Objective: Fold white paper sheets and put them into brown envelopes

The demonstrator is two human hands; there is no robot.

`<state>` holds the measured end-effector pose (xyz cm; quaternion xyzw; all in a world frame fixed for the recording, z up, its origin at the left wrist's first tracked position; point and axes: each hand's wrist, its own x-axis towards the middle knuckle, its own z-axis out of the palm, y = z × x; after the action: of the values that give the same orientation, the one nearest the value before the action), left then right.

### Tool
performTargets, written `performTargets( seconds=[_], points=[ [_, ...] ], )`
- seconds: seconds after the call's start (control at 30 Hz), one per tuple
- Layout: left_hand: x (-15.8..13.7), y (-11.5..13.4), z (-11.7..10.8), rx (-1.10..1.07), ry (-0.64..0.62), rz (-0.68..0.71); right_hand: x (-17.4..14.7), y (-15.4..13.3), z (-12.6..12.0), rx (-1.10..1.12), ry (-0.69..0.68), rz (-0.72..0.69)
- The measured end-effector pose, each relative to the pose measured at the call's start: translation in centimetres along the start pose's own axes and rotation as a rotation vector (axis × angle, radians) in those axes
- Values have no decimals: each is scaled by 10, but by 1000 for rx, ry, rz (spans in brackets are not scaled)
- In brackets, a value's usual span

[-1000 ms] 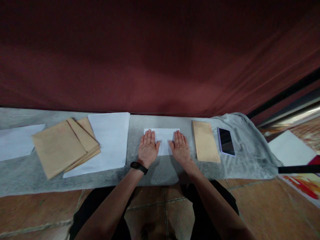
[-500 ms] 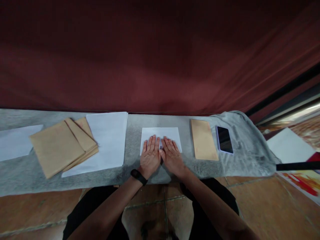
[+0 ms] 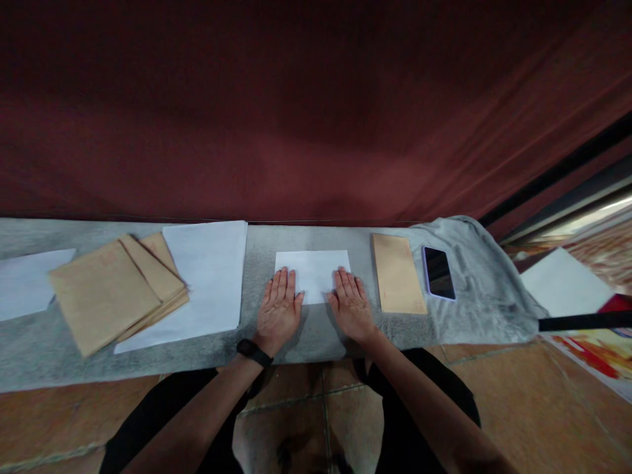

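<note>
A white sheet of paper [image 3: 314, 273], smaller than the stacked sheets, lies flat on the grey cloth in front of me. My left hand [image 3: 279, 309] rests flat over its left end, fingers stretched out. Over the right end lies my right hand [image 3: 351, 306], also flat with its thumb apart. Neither hand grips anything; the middle of the paper shows between them. To the right of my right hand is a brown envelope [image 3: 399, 273].
A stack of white paper [image 3: 214, 276] lies on the left, with several brown envelopes [image 3: 111, 289] overlapping it. Another white sheet [image 3: 32, 283] is farther left. A phone [image 3: 439, 273] sits right of the single envelope. Behind the grey cloth [image 3: 316, 342] hangs a dark red curtain [image 3: 296, 164].
My hands have slid apart from the paper's middle, the left one leftward and the right one slightly rightward. The view has shifted a little.
</note>
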<state>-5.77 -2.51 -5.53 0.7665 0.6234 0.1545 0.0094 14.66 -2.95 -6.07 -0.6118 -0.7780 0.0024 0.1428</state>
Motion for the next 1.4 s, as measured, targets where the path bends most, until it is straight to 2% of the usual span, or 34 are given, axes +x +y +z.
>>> performTargets(
  seconds=[0.37, 0.63, 0.77, 1.0, 1.1, 1.4],
  points=[
    [-6, -19, -3, 15, 24, -37, -5, 8, -2, -31, 15, 60],
    [-2, -14, -10, 39, 17, -57, -6, 12, -4, -38, 40, 92],
    [4, 0, -14, 17, -22, 30, 0, 8, -8, -9, 26, 70],
    [6, 26, -5, -20, -104, 216, 16, -17, -4, 133, -70, -86],
    [7, 27, 2, -18, -99, 242, 19, -24, -1, 159, -78, -112],
    [23, 23, 11, -38, -91, 224, 40, -25, 5, 140, -83, -39]
  ],
)
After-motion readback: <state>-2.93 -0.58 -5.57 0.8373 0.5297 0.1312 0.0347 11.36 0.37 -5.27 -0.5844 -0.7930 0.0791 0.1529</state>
